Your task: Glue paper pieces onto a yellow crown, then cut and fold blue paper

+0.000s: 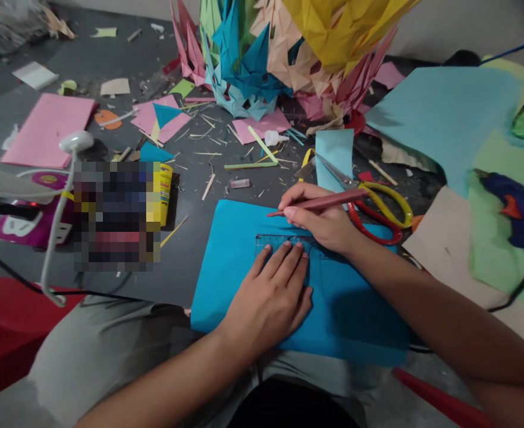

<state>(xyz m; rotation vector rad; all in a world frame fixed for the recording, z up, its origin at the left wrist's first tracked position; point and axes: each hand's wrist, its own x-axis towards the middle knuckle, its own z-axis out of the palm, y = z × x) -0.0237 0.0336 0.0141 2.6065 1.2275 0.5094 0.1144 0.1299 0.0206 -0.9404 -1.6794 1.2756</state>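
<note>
A bright blue paper sheet (351, 309) lies on the floor in front of my knees. A clear ruler (279, 241) rests across its upper part. My left hand (270, 297) lies flat on the ruler, fingers stretched out, pressing it down. My right hand (322, 220) is closed round a reddish pencil (333, 200), whose tip points left and meets the paper just above the ruler's edge.
Red and yellow scissors (389, 211) lie just behind my right hand. A blue glue gun (518, 217) sits at the right on green paper. A large folded paper sculpture (288, 53) stands at the back. Pink sheets (47, 128), scraps and a yellow glue bottle (166, 190) lie left.
</note>
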